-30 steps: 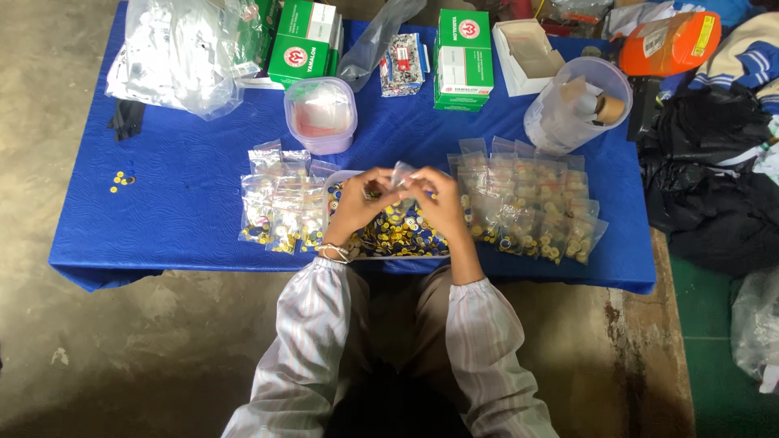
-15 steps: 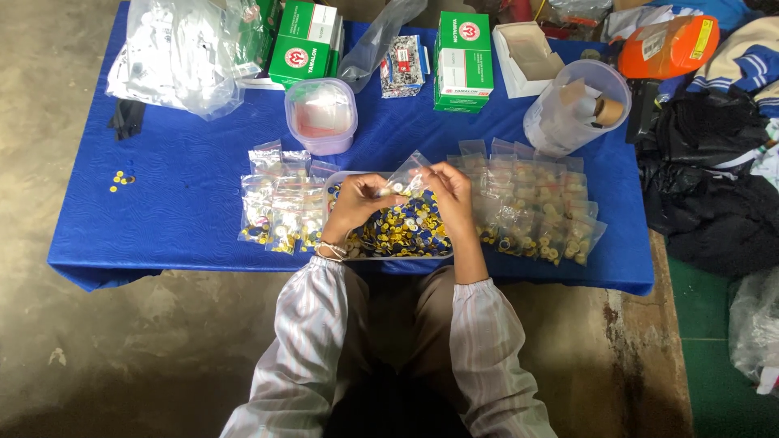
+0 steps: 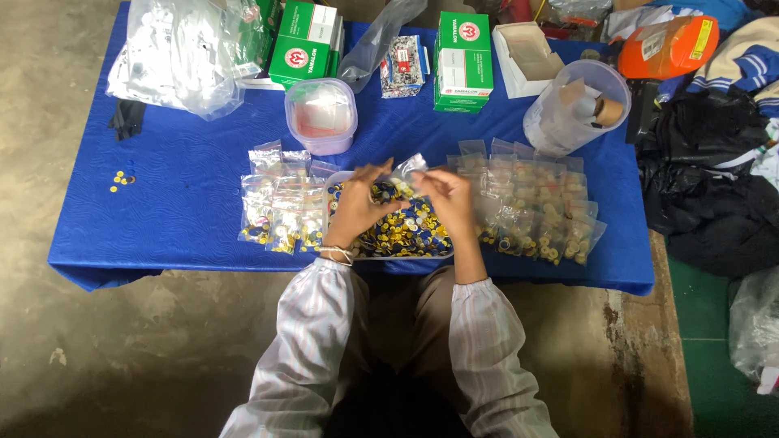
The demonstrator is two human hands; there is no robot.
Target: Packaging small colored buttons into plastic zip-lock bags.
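A makeshift packing workshop: a low table under a blue cloth (image 3: 187, 203) on bare concrete floor (image 3: 122, 349), stacked green cartons (image 3: 464, 61), rows of filled zip bags (image 3: 535, 211).

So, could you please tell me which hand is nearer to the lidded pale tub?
Left. The left hand is just below the tub; the right hand is farther, below and to its right.

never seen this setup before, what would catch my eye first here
Most striking is the bright blue tablecloth, with a tray of small yellow and dark buttons at its near edge. Above the tray the left hand and right hand hold a small clear bag between them. Piles of filled little bags lie on both sides, the left pile and the larger right pile.
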